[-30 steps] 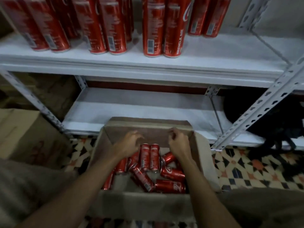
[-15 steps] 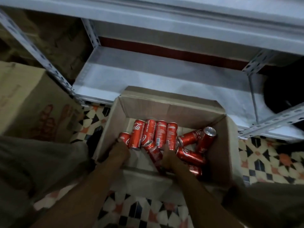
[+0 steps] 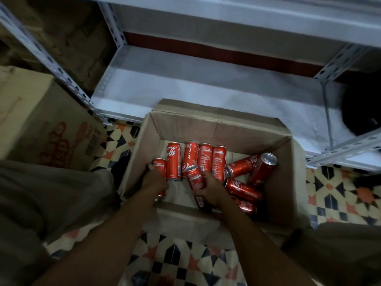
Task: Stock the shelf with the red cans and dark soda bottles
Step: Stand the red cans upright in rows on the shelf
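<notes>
Patterned floor tiles (image 3: 181, 256) run under an open cardboard box (image 3: 218, 129) parked right in front of a white metal shelf (image 3: 185, 85), and the low tier showing has no cans on it. Both hands are down in the box: the right hand (image 3: 212, 189) is wrapped around one red can (image 3: 195, 179), tilted with its silver top pointing away, and the left hand (image 3: 153, 180) curls around a shorter-looking can (image 3: 159, 167) at the box's left wall. Between and just beyond the two grips, four more cans (image 3: 195, 159) lie side by side, and to the right of the right hand a messy pile (image 3: 247, 178) leans every which way. So plenty's left to shelve, probably ten-ish cans. No dark bottles visible anywhere. Cans look glossy, slim, undented.
</notes>
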